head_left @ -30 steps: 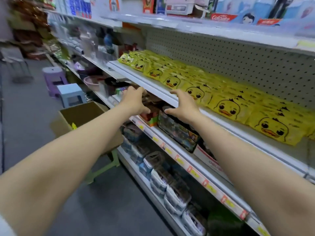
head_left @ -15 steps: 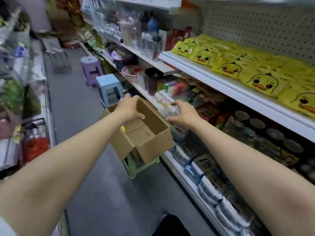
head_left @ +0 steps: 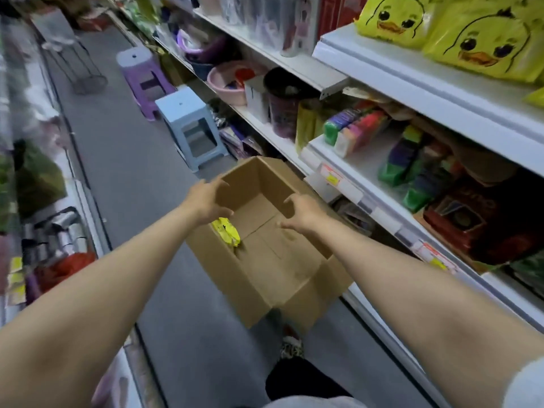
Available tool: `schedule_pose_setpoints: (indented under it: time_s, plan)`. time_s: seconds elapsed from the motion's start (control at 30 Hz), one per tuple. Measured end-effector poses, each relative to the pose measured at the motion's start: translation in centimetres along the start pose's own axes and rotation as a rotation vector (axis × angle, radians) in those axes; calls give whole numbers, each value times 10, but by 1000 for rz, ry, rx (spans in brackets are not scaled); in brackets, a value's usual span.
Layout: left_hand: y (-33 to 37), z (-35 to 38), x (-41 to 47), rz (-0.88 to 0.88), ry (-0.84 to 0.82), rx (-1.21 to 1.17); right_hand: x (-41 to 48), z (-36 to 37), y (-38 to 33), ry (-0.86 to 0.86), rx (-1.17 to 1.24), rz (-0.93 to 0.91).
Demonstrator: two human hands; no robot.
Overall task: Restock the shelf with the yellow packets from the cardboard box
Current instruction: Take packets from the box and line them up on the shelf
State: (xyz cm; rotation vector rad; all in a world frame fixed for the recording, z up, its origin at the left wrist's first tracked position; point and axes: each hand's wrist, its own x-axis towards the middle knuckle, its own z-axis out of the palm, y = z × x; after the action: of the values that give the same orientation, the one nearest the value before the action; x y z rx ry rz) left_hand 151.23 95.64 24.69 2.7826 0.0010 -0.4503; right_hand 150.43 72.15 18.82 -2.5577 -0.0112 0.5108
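hovering over one box [head_left: 259, 278], two hands [head_left: 206, 203] [head_left: 306, 214]

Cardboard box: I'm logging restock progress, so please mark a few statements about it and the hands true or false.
1. The cardboard box is open and nearly empty, with yellow packets by its left wall. True.
2. Each hand holds a packet. False: the left hand and the right hand are over the box and hold nothing.
3. Duck-printed packets lie on the upper shelf at the right. True.
4. The blue stool stands inside the box. False: it stands on the floor beyond the box.
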Motion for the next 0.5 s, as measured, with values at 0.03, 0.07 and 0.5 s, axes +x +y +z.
schedule_pose_setpoints:
  time_s: [0.03,0.07,0.5]
  plan:
    - [-7,0,18,-2,-23,-11,17,5,-1,-18,1,23]
    - [-14,3,34,-2,-48,-19,33,10,0,-38,1,46]
    - [-111,107,242,119,-455,101,170,123,13,-233,276,377]
